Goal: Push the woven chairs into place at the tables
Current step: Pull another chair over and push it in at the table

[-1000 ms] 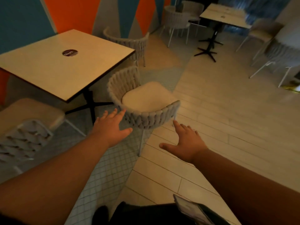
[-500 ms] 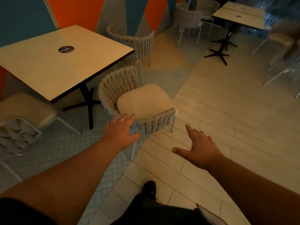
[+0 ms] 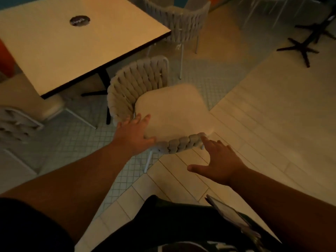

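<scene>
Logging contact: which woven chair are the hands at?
The middle chair, off the table's corner: left hand on its woven rim, right hand at the rim's end. The far chair and left chair stand untouched.

Tiled and planked floor point(image 3: 263, 124) under woven chair point(image 3: 172, 110), table point(image 3: 72, 51) with round dark sticker point(image 3: 79, 21).
</scene>
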`<state>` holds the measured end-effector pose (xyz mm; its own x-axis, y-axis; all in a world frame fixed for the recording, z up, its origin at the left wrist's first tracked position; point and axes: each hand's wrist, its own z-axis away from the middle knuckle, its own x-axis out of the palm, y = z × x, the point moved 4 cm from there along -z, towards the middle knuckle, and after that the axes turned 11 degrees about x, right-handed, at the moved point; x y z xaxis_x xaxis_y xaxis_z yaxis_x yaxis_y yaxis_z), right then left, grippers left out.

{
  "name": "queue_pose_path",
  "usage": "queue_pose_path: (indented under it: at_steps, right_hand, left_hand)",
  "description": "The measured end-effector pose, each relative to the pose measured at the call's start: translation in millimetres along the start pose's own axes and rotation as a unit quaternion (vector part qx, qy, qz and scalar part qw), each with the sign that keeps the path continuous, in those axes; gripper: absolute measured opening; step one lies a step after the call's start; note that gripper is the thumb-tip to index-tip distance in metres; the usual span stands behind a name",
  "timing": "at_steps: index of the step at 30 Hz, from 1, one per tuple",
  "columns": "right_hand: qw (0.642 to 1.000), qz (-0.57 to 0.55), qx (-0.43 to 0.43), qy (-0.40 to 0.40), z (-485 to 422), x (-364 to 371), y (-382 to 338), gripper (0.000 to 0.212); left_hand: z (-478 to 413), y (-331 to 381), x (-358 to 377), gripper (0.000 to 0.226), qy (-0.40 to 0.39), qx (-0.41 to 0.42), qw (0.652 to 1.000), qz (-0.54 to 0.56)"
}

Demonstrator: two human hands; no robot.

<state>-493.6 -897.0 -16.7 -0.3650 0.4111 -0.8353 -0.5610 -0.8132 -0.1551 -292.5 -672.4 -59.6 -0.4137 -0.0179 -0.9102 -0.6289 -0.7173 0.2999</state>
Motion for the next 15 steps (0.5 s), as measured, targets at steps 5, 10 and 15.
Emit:
queue_pose_path:
  at_steps: [5,10,15]
  right_hand:
    - [0.994,0.059,-0.089,-0.021,-79.5,-17.7,13.0,0.152]
    - [0.984,0.078,-0.142,-0.071,-148.5,-9.0,27.4,0.140]
    - [0.977,0.058,-0.166,-0.117,-182.3,26.1,9.6,0.133]
  left_hand:
    - [-8.6,8.4,12.1,0.103,0.025,-0.107,0.993,0.033]
    - [4.2,36.1,42.6,0.103,0.034,-0.182,0.983,-0.007]
    - [4.1,34.1,72.5,0.106,0.006,-0.272,0.962,-0.023]
